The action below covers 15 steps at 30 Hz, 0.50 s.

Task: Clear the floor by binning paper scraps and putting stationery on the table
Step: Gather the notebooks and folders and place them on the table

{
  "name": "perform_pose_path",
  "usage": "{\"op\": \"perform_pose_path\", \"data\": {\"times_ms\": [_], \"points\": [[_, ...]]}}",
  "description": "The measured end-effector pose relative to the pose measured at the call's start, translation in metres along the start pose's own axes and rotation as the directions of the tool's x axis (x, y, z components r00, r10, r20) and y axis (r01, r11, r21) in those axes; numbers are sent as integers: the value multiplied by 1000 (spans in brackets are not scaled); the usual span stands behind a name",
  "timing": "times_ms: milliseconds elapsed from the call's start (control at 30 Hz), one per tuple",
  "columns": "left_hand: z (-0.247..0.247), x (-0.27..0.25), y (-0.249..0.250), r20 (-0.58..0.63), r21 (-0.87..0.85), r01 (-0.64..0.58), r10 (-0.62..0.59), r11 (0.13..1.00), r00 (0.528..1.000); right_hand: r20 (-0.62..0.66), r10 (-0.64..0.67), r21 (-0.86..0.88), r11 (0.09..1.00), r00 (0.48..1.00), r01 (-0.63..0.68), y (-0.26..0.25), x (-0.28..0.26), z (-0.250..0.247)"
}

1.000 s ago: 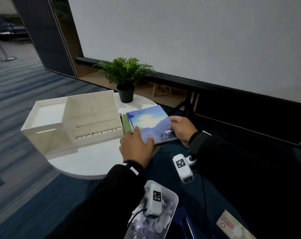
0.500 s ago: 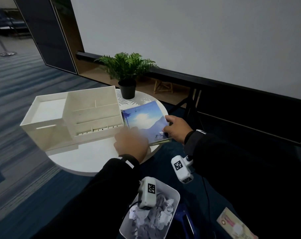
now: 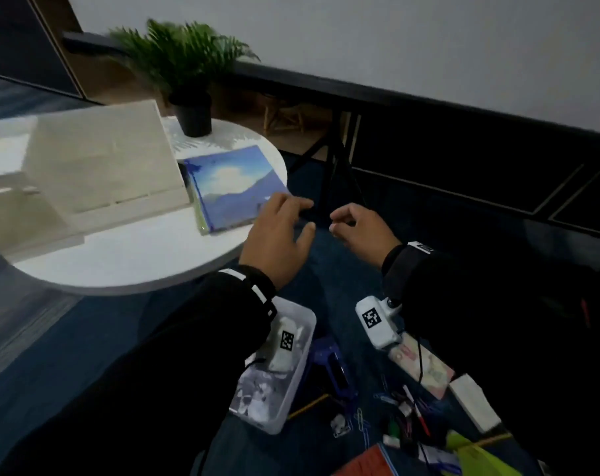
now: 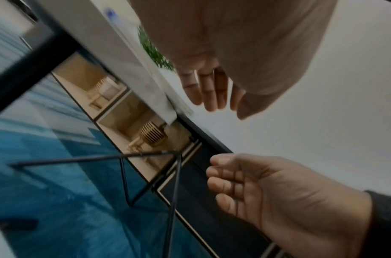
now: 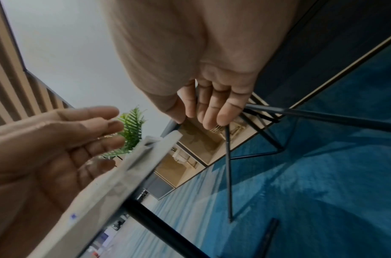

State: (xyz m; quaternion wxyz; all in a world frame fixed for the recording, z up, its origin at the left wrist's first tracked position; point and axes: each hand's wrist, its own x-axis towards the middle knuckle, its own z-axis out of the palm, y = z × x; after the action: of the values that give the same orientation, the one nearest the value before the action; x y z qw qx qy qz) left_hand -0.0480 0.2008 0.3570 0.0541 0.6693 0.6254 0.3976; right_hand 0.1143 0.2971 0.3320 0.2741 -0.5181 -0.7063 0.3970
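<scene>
From the head view my left hand point(image 3: 278, 235) hangs over the near edge of the round white worktop point(image 3: 127, 255), fingers point(image 3: 293, 202) loosely spread and holding nothing, the tips at the corner of the blue notebook point(image 3: 233, 187); whether they touch it I cannot tell. My right hand point(image 3: 360, 228) is off the worktop's edge, above the floor, fingers loosely curled and empty. Only this view shows the floor at my feet: a clear bin point(image 3: 278, 383) with crumpled paper scraps point(image 3: 257, 389) inside, and beside it a blue stapler point(image 3: 329, 369), a yellow pencil point(image 3: 307, 405), paper clips point(image 3: 360, 417), a white eraser-like block point(image 3: 473, 400) and coloured cards point(image 3: 422, 365).

The wrist views look up from below. The left wrist view shows my left palm point(image 4: 245, 43) with its fingers straight, and the worktop's thin black legs point(image 4: 174, 183). The right wrist view shows my right hand point(image 5: 201, 61) with its fingers loosely bent around nothing.

The notebook lies flat on a green one, against a white organiser box point(image 3: 96, 159), near a potted fern point(image 3: 185, 70). The carpet point(image 3: 85, 338) is blue; a pale wall point(image 3: 394, 36) stands behind.

The small things on the floor are dim and hard to name, and the frame edge cuts off the orange and yellow sheets.
</scene>
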Motion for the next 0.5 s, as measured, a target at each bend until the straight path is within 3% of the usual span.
{"op": "perform_pose_path", "data": {"times_ms": [100,233,500], "points": [[37,-19,15,141,-79,-44,55,996,988,13,76,-21,997,997,-76,50,-31,-13],[95,-59,30,229,-192,-29,74,981,971,20,181,-28,983,983,-180,128,-77,-20],[209,-175,16,434,-219,28,72,975,898,53,378,-68,925,924,-374,273,-167,3]]}}
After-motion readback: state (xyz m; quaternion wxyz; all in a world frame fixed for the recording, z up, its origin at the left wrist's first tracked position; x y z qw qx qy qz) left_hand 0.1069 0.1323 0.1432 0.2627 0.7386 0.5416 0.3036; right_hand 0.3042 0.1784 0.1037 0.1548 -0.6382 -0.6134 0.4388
